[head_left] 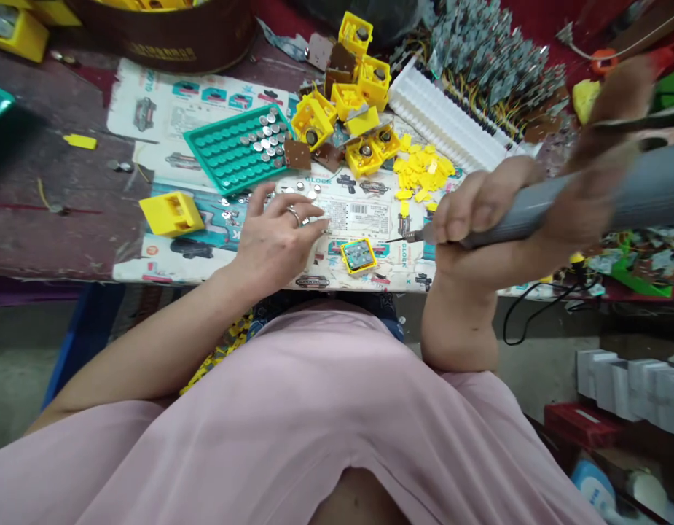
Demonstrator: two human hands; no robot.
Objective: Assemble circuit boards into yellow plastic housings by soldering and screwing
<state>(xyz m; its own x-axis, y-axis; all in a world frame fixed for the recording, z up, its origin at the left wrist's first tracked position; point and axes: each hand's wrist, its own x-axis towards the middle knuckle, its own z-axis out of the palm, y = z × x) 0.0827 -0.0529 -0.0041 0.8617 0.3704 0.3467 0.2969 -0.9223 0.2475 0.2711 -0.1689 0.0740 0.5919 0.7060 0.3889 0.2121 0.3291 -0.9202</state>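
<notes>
My right hand (495,211) is wrapped round a grey electric screwdriver (538,208), whose thin bit points left. The bit's tip is just to the right of a small yellow case (359,256) with a grey-green circuit board in it, lying on the printed cardboard. My left hand (279,237), a ring on one finger, hovers to the left of the case with its fingers bent and apart. Small silver button cells (313,191) lie scattered by its fingertips. Just beyond is a green tray (221,157) with more button cells in its right part.
Yellow cube housings (363,149) are heaped behind, beside a pile of small yellow plastic pieces (424,171). A white rack (451,117) of wired boards stands back right. One yellow block (171,214) lies left. A brown round tin (167,33) stands at the back.
</notes>
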